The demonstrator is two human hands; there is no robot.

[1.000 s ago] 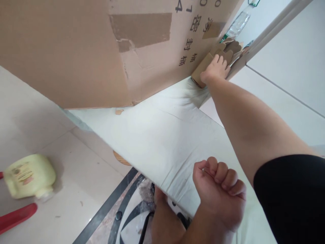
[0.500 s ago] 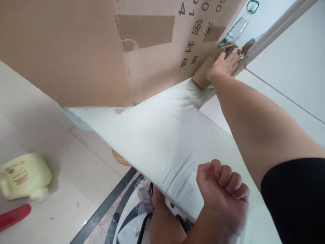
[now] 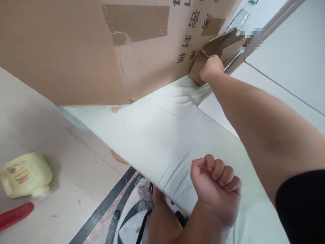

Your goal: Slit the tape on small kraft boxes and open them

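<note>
A big brown cardboard box [image 3: 76,54] with printed characters and tape patches stands on a white cloth-covered table [image 3: 157,135]. My right hand [image 3: 211,67] reaches far across to the box's right corner and is closed around a smaller folded piece of cardboard [image 3: 220,49], lifted a little off the table. My left hand [image 3: 215,186] is a closed fist resting on the near part of the table, with nothing visible in it.
On the tiled floor at the left lie a pale yellow plastic jug [image 3: 26,174] and a red object [image 3: 15,215]. A clear plastic bottle [image 3: 238,18] shows behind the box. A white door or wall panel [image 3: 291,57] stands at the right.
My right hand went from lying flat on the small cardboard piece to gripping it and raising it. The left fist shifted only slightly.
</note>
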